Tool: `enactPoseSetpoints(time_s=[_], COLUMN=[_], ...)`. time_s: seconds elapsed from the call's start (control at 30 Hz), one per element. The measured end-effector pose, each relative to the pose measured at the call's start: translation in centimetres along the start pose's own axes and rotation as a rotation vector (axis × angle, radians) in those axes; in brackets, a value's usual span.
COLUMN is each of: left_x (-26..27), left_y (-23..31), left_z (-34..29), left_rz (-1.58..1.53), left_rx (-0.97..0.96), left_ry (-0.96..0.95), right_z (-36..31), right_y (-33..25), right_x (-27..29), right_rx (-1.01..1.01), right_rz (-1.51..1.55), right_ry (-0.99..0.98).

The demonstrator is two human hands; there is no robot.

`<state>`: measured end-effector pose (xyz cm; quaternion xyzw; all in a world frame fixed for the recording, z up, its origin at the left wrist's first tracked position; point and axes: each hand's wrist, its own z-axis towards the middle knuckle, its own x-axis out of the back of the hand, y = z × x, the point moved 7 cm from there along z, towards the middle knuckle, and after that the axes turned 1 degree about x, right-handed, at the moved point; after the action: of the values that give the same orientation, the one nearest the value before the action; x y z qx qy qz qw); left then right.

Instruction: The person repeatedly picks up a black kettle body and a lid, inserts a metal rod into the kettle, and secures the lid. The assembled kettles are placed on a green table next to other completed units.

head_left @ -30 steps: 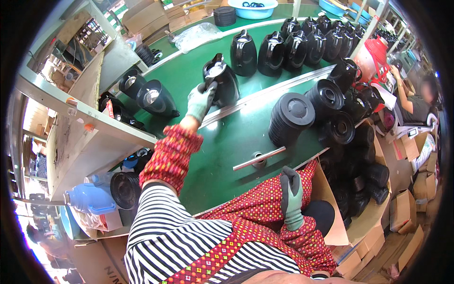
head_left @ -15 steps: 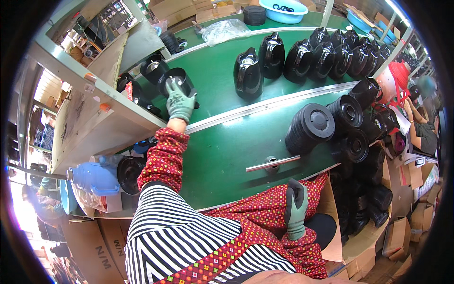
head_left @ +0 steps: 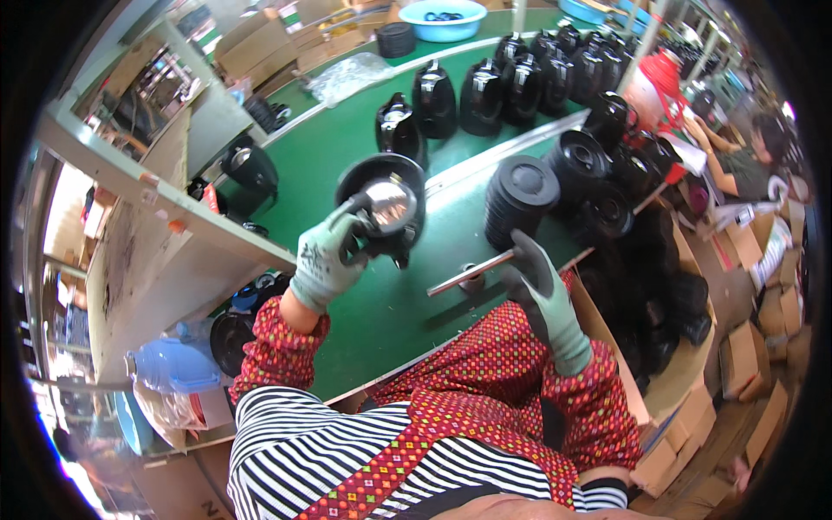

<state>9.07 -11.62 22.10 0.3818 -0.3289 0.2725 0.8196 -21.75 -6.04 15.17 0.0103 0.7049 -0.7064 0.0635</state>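
Note:
My left hand (head_left: 332,260), in a pale green glove with dark fingertips, grips the rim of a black vacuum jug (head_left: 414,195). The jug is tipped so its open end faces me, and a shiny silver liner (head_left: 390,204) shows inside. My gloved right hand (head_left: 548,299) has its thumb and fingers apart, beside the right end of a metal T-bar (head_left: 459,276) standing on the green bench. Just beyond that hand rises a stack of black round discs (head_left: 523,186); no grip on either is visible.
Several black jugs (head_left: 434,100) stand in rows across the far bench. Another black jug (head_left: 250,166) lies by the post at left. More black round parts (head_left: 579,156) crowd the right, above a cardboard box (head_left: 685,433). A person (head_left: 737,156) sits at far right.
My left hand has brought a black jug from the far left toward the middle of the bench. My right hand has risen from my lap to the T-bar, its fingers spreading.

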Motion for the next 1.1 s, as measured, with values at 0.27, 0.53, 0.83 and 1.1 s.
enactPoseSetpoints(time_s=[0.27, 0.53, 0.83, 1.1], left_x=[-3.6, -14.7, -17.5, -16.4], left_y=[14.7, 2.0, 6.3, 1.9], left_z=[-1.4, -2.4, -5.6, -7.2], left_rz=[-0.205, -1.309, -1.560, -0.248], left_rx=[-0.554, 0.290, 0.251, -0.150], left_ry=[-0.453, -0.346, -0.276, -0.478], right_z=[-3.4, -12.7, -8.2, 9.9], right_y=[-2.7, 5.6, 3.1, -1.1], right_x=[0.2, 9.6, 3.7, 4.9], right_rx=[-0.273, -0.068, -0.277, 0.297], right_rz=[0.329, 0.500, 0.581, -1.338], right_ry=[-0.249, -0.102, -0.285, 0.182])
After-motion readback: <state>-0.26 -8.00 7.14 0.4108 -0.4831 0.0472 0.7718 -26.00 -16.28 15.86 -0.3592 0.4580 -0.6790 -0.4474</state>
